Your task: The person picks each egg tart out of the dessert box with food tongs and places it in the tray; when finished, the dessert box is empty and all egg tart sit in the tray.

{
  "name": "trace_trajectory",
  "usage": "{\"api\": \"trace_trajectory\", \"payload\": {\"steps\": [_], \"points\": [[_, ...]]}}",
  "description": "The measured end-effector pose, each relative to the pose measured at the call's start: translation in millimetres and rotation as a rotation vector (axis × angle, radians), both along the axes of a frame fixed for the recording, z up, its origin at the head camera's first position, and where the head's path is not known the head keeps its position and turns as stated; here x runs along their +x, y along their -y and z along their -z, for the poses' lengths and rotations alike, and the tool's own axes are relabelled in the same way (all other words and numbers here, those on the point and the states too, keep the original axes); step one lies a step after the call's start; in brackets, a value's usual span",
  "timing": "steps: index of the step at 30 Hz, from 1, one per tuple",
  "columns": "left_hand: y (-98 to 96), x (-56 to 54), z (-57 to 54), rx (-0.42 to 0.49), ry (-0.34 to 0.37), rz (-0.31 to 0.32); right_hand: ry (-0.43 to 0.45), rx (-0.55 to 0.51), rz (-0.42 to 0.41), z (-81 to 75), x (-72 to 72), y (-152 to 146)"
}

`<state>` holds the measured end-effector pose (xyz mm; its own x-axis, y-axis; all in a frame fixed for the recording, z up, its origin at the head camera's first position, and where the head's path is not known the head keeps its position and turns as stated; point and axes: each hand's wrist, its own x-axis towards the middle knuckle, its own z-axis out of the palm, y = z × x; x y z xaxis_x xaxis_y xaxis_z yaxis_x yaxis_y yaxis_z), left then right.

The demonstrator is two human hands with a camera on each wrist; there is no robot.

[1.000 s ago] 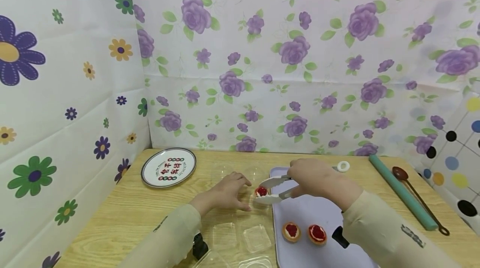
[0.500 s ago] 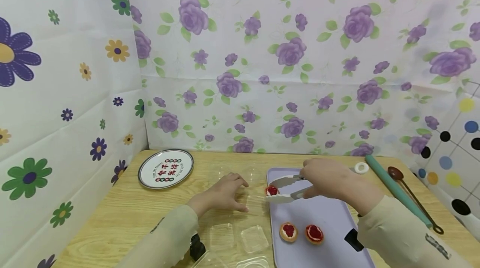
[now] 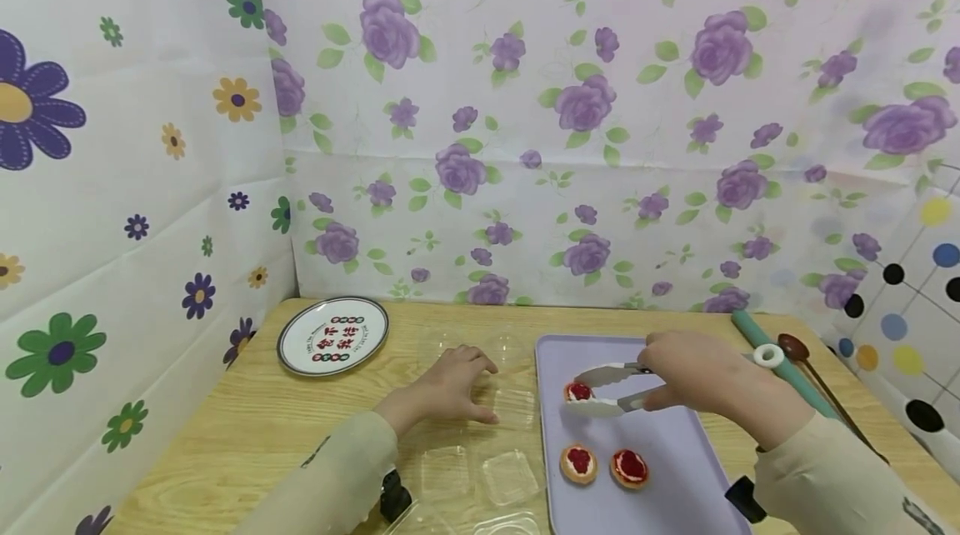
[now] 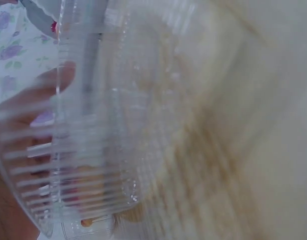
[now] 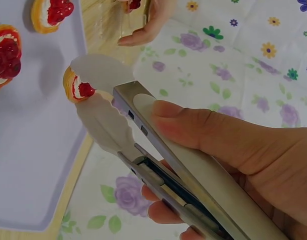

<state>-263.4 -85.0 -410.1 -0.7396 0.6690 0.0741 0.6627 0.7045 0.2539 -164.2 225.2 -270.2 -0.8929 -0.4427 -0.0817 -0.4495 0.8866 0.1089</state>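
My right hand point(image 3: 690, 368) grips metal tongs point(image 5: 168, 165) with pale scalloped tips. Between those tips sits a small tart point(image 3: 578, 392) with red fruit and white cream, over the lavender tray point(image 3: 660, 427). Two more fruit tarts point(image 3: 579, 464) lie nearer on the tray. To the left, my left hand point(image 3: 450, 385) lies palm down at a clear plastic container point(image 3: 513, 408), thumb and index finger spread apart. A ribbed clear lid point(image 4: 28, 170) stands in front of that hand in the left wrist view. Another tart point(image 5: 132, 5) shows beside the left hand in the right wrist view.
Further clear plastic trays point(image 3: 510, 477) lie at the front, left of the lavender tray. A white plate point(image 3: 333, 337) with red lettering is at the back left. On the right rest a teal rolling pin point(image 3: 808, 385) and a brown ladle point(image 3: 793, 347). Flowered sheets point(image 3: 525, 185) hang behind.
My right hand has moved right with the tongs and their tart, from over the plastic container to over the lavender tray. The left hand stays at the container.
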Motion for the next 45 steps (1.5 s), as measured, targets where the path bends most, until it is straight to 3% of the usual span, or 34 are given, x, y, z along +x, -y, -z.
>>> {"api": "trace_trajectory", "payload": {"steps": [28, 45], "points": [[0.3, 0.7, 3.4, 0.009, -0.007, -0.021, 0.047, -0.008, 0.061, 19.3, 2.0, -35.7], [-1.2, 4.6, -1.5, -0.033, -0.029, -0.013, 0.059, 0.006, 0.054, 8.1, 5.4, -36.2]]}}
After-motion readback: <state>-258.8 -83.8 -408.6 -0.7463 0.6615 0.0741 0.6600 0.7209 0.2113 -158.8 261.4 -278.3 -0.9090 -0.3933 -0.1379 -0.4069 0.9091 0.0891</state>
